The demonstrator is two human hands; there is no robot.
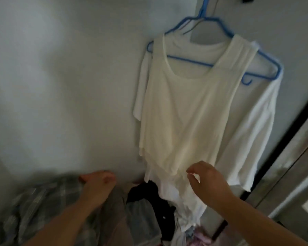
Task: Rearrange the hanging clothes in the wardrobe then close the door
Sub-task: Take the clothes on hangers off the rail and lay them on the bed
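Observation:
A cream sleeveless top (181, 107) hangs on a blue hanger (220, 39) in front of a white T-shirt (252, 135), against the white inside wall of the wardrobe. My right hand (206, 185) hovers at the lower hem of the cream top with its fingers loosely curled, holding nothing. My left hand (98, 183) rests on a grey checked garment (43, 206) at the lower left, fingers bent over the cloth; the frame is blurred, so the grip is unclear.
Below the hanging clothes lies a heap of dark, grey-blue and white garments (149, 210). A wardrobe door or frame edge (292, 166) runs diagonally at the right. The white wall (60, 86) fills the left.

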